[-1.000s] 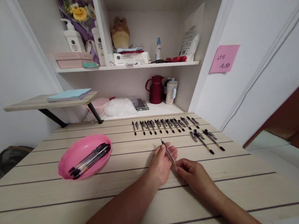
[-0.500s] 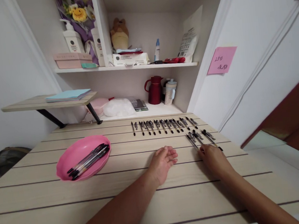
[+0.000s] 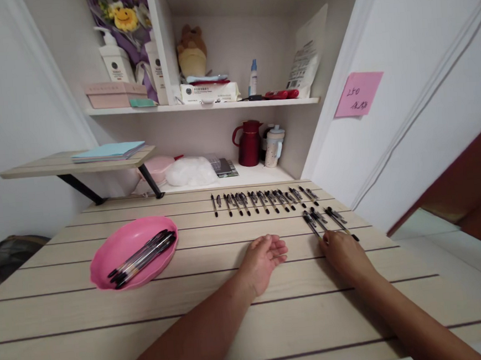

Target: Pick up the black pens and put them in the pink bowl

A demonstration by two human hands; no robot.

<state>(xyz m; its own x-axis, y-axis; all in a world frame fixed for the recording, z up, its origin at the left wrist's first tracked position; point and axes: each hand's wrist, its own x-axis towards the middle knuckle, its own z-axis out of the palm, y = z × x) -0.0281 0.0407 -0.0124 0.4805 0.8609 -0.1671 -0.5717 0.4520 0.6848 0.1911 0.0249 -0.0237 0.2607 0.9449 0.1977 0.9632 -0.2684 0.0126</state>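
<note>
My right hand (image 3: 346, 252) pinches the near end of a black pen (image 3: 312, 224) on the slatted tabletop. Just beyond it lie a few more pens (image 3: 339, 220) with their black caps taken off and set beside them. My left hand (image 3: 264, 261) rests on its side on the wood, fingers apart and holding nothing. Farther back runs a row of several uncapped pens (image 3: 263, 202), each with its cap alongside. At left a pink oval bowl (image 3: 104, 249) holds a bundle of capped pens (image 3: 144, 258).
A small raised shelf (image 3: 35, 165) with light blue paper (image 3: 109, 150) stands at the back left. Behind the table is a cabinet with a red jug (image 3: 249, 145) and a pale cup (image 3: 274, 146). A pink note (image 3: 358, 94) sticks to the right wall.
The pen in my right hand has shifted slightly at its far end, its tip now close beside the cap there. My left hand has barely moved.
</note>
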